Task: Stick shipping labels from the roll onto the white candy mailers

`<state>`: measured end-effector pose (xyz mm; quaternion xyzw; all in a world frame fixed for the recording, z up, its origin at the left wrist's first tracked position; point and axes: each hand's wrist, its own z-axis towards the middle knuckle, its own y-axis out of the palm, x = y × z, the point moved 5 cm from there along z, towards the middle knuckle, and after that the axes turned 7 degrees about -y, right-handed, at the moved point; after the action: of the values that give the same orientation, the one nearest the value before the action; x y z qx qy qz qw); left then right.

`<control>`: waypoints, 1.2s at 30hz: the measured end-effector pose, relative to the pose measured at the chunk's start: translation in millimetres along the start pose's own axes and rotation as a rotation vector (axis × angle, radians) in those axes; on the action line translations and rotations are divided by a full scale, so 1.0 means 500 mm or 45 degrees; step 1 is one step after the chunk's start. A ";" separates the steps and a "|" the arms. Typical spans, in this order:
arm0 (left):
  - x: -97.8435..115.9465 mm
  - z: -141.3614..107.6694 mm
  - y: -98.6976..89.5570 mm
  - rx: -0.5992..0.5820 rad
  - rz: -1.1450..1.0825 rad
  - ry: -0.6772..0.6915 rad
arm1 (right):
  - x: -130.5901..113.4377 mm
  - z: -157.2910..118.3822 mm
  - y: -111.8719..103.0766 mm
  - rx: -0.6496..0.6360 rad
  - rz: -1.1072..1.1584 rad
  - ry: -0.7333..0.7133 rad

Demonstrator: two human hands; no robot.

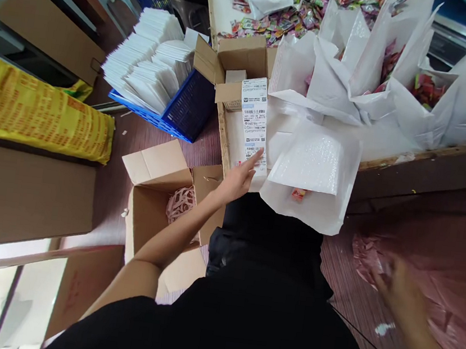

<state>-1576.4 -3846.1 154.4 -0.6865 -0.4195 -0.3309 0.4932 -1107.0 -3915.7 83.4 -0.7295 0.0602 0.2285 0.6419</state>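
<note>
My left hand [238, 181] rests at the lower end of a strip of printed shipping labels [254, 115], index finger stretched out over it and nothing visibly held. The strip hangs out of an open cardboard box [241, 56] onto the table's near edge. Right of that hand lies a white padded mailer [309, 155], its mouth toward me, with a small red-and-orange packet [298, 194] at the opening. Out to the right, my right hand [393, 285] is blurred by motion beside a large pink plastic bag [424, 277]; whether it grips anything is unclear.
Several open white mailers [343, 69] with colourful packets stand along the table. Loose packets [277, 24] lie behind them. On the left are a blue basket [190, 107] of stacked mailers, an open carton [147, 209] on the floor and a yellow sack [41, 106].
</note>
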 end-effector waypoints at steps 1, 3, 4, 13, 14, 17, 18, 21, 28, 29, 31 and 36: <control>0.017 0.008 -0.005 -0.036 0.189 0.179 | -0.041 0.051 -0.006 0.132 -0.059 -0.105; 0.039 0.020 0.004 -0.248 0.457 0.432 | -0.135 0.146 -0.005 0.192 -0.056 -0.443; 0.045 0.023 0.012 -0.373 0.513 0.499 | -0.176 0.181 0.000 0.137 -0.029 -0.596; -0.027 0.051 0.012 0.140 0.106 -0.254 | -0.180 0.246 0.054 0.434 0.791 0.182; -0.036 0.055 0.019 0.159 0.073 -0.346 | -0.176 0.250 0.069 0.380 0.889 0.297; -0.040 0.085 0.029 0.209 0.086 -0.432 | -0.182 0.263 0.107 0.146 1.158 0.573; -0.034 0.103 0.027 0.245 0.105 -0.422 | -0.195 0.266 0.119 0.026 1.281 0.633; 0.001 0.181 0.005 0.381 0.095 -0.335 | -0.283 0.272 0.147 -0.192 1.750 0.659; 0.095 0.102 -0.024 0.726 0.001 0.170 | -0.522 0.192 0.220 -0.262 2.193 0.857; 0.083 0.041 -0.001 0.693 -0.068 0.125 | -0.543 0.173 0.224 -0.307 2.152 0.873; 0.026 -0.086 0.062 0.492 -0.314 -0.086 | -0.584 0.151 0.214 -0.302 2.112 0.772; -0.180 -0.310 0.092 -0.030 -0.843 -0.497 | -0.733 0.238 0.116 -0.155 1.696 -0.200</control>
<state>-1579.7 -4024.0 103.2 -0.5695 -0.7009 -0.3399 0.2625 -1485.2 -3886.3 172.5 -0.5528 0.4375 0.6309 0.3240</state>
